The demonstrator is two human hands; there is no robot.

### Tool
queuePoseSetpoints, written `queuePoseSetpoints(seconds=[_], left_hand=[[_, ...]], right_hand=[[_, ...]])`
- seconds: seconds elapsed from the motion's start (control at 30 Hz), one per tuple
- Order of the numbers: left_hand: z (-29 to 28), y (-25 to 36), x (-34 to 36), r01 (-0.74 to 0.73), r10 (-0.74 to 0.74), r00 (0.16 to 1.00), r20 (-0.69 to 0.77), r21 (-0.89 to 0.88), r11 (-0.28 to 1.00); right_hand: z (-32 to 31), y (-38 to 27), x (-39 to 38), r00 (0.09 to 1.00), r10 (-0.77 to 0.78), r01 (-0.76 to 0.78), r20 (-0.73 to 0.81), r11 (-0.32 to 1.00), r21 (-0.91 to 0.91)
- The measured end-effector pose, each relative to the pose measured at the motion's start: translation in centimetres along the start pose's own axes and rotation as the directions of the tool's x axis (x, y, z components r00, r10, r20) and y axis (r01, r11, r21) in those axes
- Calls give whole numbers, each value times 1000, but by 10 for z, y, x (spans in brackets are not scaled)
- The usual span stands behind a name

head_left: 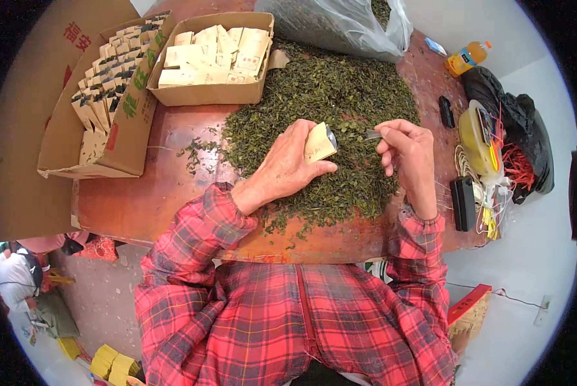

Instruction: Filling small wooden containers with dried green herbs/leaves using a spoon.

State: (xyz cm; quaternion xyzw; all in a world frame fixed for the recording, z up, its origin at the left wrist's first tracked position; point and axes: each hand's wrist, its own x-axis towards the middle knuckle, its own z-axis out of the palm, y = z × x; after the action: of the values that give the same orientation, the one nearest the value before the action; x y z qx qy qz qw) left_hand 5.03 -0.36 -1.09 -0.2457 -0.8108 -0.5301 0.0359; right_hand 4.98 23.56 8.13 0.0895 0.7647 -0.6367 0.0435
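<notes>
My left hand (pixel 285 161) grips a small tan paper packet (pixel 319 145), its silvery open mouth facing right. A thin, see-through, plastic-looking piece (pixel 371 134) is pinched between the thumb and fingers of my right hand (pixel 407 148); its exact kind is hard to make out. A short gap separates this piece from the packet's mouth. Both hands are over a wide heap of loose dark green dried leaves (pixel 327 83) that looks like tea, spread on the reddish wooden table (pixel 140 212).
Left of the heap stand a shallow carton (pixel 205 95) of flat packets and a taller carton (pixel 118 145) packed with upright packets. Behind lies a clear plastic bag (pixel 333 29) of leaves. Along the right are an orange drink bottle (pixel 467 59), a yellow tub (pixel 478 145) and a black case (pixel 462 204).
</notes>
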Motion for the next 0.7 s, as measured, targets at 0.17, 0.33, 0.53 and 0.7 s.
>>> queuePoseSetpoints(seconds=[0.17, 0.33, 0.53, 0.7], left_hand=[[0, 0, 0, 2, -2, 1000, -1, -4, 1000], [0, 0, 0, 0, 0, 1000, 5, -5, 1000], [1, 0, 0, -7, 7, 1000, -8, 4, 1000], [2, -2, 0, -29, 29, 999, -18, -20, 999]], right_hand=[[9, -11, -3, 1000, 7, -6, 17, 998, -66], [17, -15, -7, 1000, -11, 13, 14, 993, -121], [32, -21, -13, 999, -44, 35, -28, 966, -255], [42, -17, -20, 962, -271, 253, 25, 857, -450]])
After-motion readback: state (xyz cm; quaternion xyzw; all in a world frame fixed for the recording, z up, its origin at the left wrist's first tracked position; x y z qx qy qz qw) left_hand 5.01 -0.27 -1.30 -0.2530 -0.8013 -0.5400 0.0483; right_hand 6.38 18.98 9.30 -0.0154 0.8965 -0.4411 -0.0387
